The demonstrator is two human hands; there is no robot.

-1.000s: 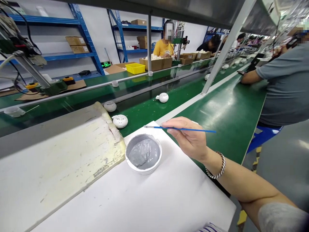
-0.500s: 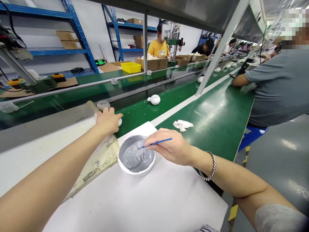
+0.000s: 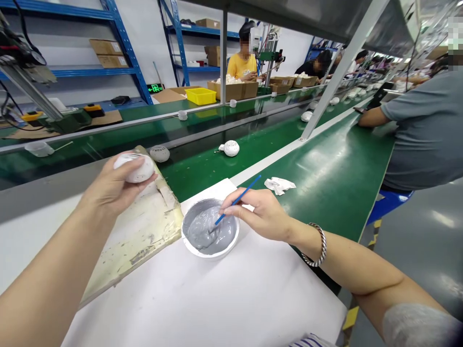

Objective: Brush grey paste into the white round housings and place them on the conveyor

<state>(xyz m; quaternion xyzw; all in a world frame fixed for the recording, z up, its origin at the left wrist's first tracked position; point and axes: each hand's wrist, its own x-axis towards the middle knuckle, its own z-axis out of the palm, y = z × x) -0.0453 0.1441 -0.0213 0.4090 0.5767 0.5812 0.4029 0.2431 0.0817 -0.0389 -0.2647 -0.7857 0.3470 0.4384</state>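
My left hand point(image 3: 112, 185) is closed around a round white plastic housing with slots point(image 3: 134, 167), held above the yellowed, stained board point(image 3: 152, 212). Between finger and thumb of my right hand point(image 3: 262, 212) is a thin blue stick point(image 3: 238, 198), slanting down to the left. Its lower end reaches into grey paste point(image 3: 202, 226) in a white bowl point(image 3: 210, 256); whether it has a brush tip is hidden. The bowl stands on white paper point(image 3: 202, 299). A similar slotted housing point(image 3: 159, 153) sits just beyond my left hand, and another white one point(image 3: 230, 148) lies on the green belt.
Right of the bowl a crumpled tissue point(image 3: 279, 185) lies on the green tabletop point(image 3: 336, 159). A slanting metal post point(image 3: 340, 72) rises behind it. Small clear cups point(image 3: 39, 149) and a yellow bin point(image 3: 200, 96) stand across the line. A co-worker in grey point(image 3: 427, 130) sits at the right.
My left hand has drawn back toward me from the belt's edge, lifting the white housing. In my right hand the blue stick has tilted more upright over the bowl.
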